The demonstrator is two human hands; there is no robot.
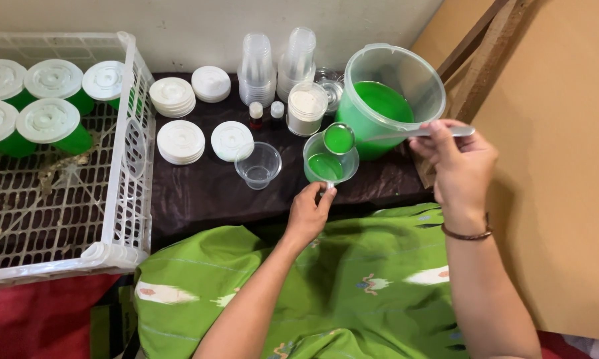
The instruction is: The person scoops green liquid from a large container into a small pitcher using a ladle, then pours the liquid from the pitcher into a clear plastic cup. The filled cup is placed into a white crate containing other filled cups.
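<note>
- A white crate (130, 199) far left of the green bucket (386, 100) holds lidded cups of green liquid (47, 126).
- Stacks of white lids (180, 141) lie between crate and bucket.
- An empty clear cup (258, 165) stands left of the bucket.
- My left hand (308, 214) pinches the base of a half-filled cup (329, 159) just in front of the bucket.
- My right hand (454, 161) grips a ladle (353, 137) of green liquid, its bowl over that cup.
</note>
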